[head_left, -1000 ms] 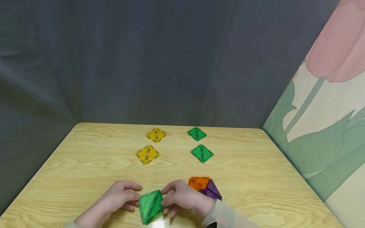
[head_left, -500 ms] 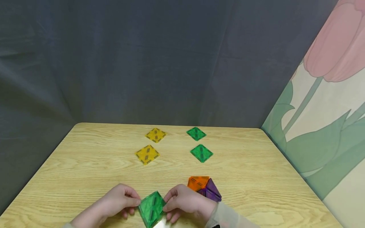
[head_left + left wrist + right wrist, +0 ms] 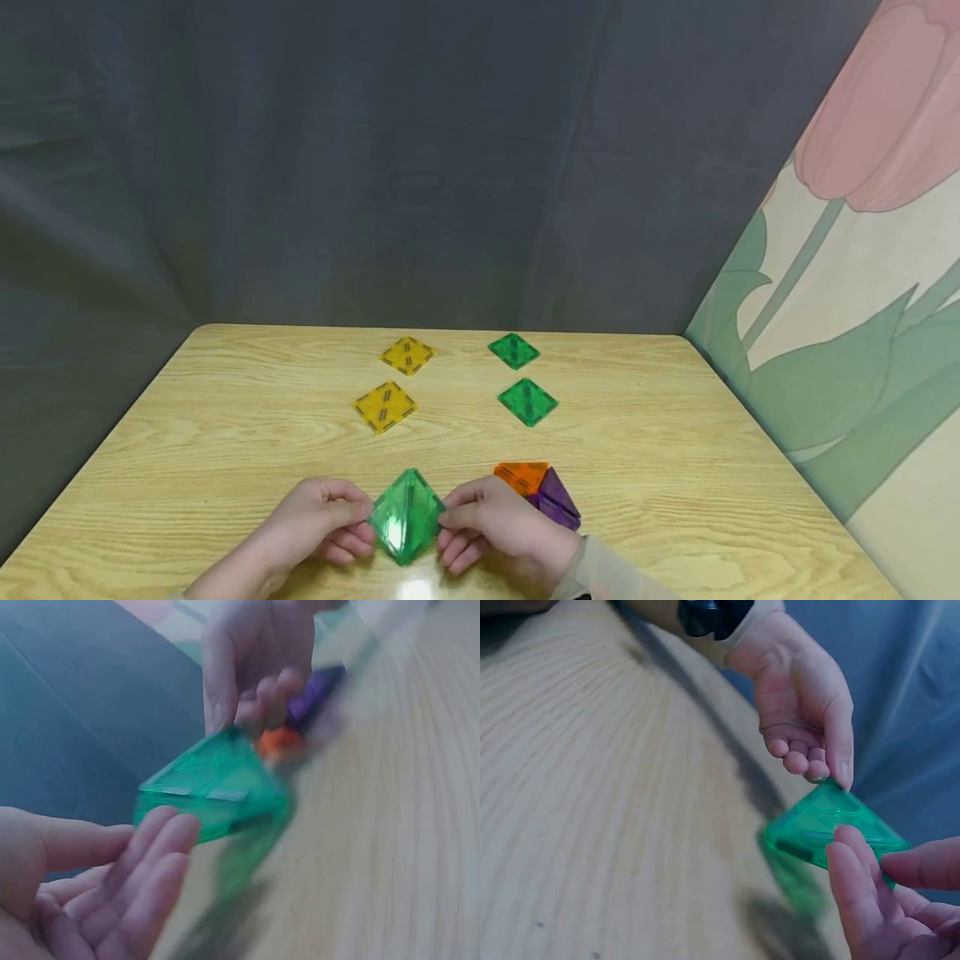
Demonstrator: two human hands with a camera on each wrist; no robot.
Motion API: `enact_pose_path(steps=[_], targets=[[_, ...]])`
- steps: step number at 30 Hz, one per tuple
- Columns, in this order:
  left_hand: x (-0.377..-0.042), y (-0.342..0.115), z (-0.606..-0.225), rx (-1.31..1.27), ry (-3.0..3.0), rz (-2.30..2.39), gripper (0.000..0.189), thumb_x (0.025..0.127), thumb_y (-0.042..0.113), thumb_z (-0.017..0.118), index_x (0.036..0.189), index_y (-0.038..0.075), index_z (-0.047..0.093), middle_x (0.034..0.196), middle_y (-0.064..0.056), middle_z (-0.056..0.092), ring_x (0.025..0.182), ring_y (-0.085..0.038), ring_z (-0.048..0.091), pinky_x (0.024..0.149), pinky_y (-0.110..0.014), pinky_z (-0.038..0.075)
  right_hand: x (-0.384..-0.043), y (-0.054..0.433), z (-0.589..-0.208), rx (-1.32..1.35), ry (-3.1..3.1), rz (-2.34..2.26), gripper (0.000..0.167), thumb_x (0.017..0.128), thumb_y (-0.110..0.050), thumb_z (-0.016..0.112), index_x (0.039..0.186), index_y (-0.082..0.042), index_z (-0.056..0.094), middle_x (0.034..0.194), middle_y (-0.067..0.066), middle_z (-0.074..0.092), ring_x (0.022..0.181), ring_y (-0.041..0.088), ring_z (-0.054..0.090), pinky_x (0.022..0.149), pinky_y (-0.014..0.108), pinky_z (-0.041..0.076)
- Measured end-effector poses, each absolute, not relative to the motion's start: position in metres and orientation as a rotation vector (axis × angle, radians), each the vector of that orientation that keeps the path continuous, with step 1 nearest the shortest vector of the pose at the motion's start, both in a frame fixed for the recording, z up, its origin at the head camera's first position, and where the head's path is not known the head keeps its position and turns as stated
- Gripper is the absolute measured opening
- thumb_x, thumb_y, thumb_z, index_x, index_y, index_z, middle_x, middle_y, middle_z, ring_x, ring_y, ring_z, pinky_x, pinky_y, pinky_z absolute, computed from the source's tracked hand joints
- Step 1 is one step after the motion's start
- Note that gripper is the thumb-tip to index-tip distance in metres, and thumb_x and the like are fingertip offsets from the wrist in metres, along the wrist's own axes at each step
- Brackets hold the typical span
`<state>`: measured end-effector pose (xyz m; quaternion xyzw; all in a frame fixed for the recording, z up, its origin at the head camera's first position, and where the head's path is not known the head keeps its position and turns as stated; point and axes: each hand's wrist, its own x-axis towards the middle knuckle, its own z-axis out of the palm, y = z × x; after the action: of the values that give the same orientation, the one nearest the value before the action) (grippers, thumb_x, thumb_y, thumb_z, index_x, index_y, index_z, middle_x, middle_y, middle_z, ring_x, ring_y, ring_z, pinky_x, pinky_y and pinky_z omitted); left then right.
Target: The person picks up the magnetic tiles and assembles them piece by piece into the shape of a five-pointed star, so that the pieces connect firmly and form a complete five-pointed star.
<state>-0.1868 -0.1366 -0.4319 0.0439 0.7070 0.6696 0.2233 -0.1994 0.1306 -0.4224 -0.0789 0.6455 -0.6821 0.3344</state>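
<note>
In the head view, a green translucent magnetic tile piece point(image 3: 408, 517), diamond-shaped with a ridge down its middle, is held between both hands near the front of the table. My left hand point(image 3: 318, 521) pinches its left corner between thumb and fingers. At the opposite corner, my right hand point(image 3: 498, 525) pinches it the same way. Both wrist views show the green piece point(image 3: 214, 780) raised over the wood, its green reflection below. Just behind the right hand, an orange tile point(image 3: 522, 476) and a purple tile point(image 3: 557, 502) lean together, partly covered by that hand.
Farther back on the wooden table point(image 3: 247, 400) lie two yellow diamonds, a far one point(image 3: 407, 356) and a nearer one point(image 3: 385, 407). To their right lie two green diamonds, one far point(image 3: 513, 351) and one nearer point(image 3: 528, 402). A dark curtain point(image 3: 420, 167) hangs behind.
The green piece has turned and moved slightly away from the body, its ridge now nearly upright in the head view. Both hands have stayed at its side corners, moving with it.
</note>
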Motion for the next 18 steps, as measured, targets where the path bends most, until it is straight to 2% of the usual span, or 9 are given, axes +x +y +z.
enact_pose_path(steps=[4, 7, 10, 12, 14, 18], targets=[[-0.187, -0.128, -0.418, 0.08, 1.895, 2.014, 0.028, 0.095, 0.014, 0.066, 0.113, -0.008, 0.064, 0.089, -0.017, 0.072, 0.079, -0.027, 0.072, 0.069, -0.036, 0.06, -0.199, 0.138, -0.408, -0.165, 1.704, -1.916, 0.021, 0.094, -0.002, 0.062, 0.112, 0.009, 0.064, 0.083, 0.015, 0.071, 0.069, 0.019, 0.07, 0.066, 0.032, 0.06], [-0.186, -0.12, -0.407, 0.033, 1.844, 2.124, 0.029, 0.095, 0.013, 0.067, 0.116, -0.007, 0.065, 0.094, -0.017, 0.072, 0.084, -0.025, 0.072, 0.072, -0.033, 0.06, -0.198, 0.145, -0.398, -0.15, 1.693, -2.026, 0.028, 0.095, -0.003, 0.062, 0.12, 0.01, 0.063, 0.095, 0.018, 0.071, 0.08, 0.022, 0.072, 0.071, 0.031, 0.06], [-0.185, -0.111, -0.398, -0.02, 1.789, 2.206, 0.027, 0.094, 0.012, 0.069, 0.114, -0.005, 0.068, 0.093, -0.015, 0.073, 0.085, -0.023, 0.072, 0.072, -0.031, 0.059, -0.198, 0.152, -0.39, -0.193, 1.667, -2.113, 0.034, 0.097, -0.007, 0.058, 0.125, 0.01, 0.061, 0.11, 0.018, 0.068, 0.09, 0.023, 0.07, 0.075, 0.032, 0.059], [-0.186, -0.106, -0.394, -0.024, 1.776, 2.238, 0.025, 0.093, 0.014, 0.07, 0.111, -0.003, 0.07, 0.092, -0.013, 0.073, 0.083, -0.021, 0.072, 0.071, -0.029, 0.059, -0.198, 0.156, -0.386, -0.22, 1.665, -2.148, 0.035, 0.097, -0.011, 0.058, 0.126, 0.01, 0.061, 0.115, 0.017, 0.066, 0.092, 0.023, 0.07, 0.075, 0.032, 0.059], [-0.188, -0.1, -0.392, -0.024, 1.768, 2.253, 0.02, 0.093, 0.015, 0.071, 0.107, 0.0, 0.072, 0.089, -0.011, 0.074, 0.08, -0.019, 0.072, 0.068, -0.028, 0.059, -0.199, 0.16, -0.384, -0.232, 1.685, -2.166, 0.034, 0.098, -0.014, 0.059, 0.123, 0.009, 0.064, 0.113, 0.015, 0.067, 0.089, 0.021, 0.069, 0.072, 0.031, 0.06], [-0.193, -0.087, -0.394, 0.046, 1.779, 2.242, 0.019, 0.092, 0.013, 0.071, 0.108, 0.002, 0.069, 0.085, -0.008, 0.073, 0.076, -0.017, 0.071, 0.062, -0.026, 0.058, -0.201, 0.169, -0.382, -0.182, 1.758, -2.168, 0.031, 0.097, -0.012, 0.063, 0.122, 0.007, 0.065, 0.096, 0.009, 0.069, 0.079, 0.017, 0.068, 0.064, 0.026, 0.058]])
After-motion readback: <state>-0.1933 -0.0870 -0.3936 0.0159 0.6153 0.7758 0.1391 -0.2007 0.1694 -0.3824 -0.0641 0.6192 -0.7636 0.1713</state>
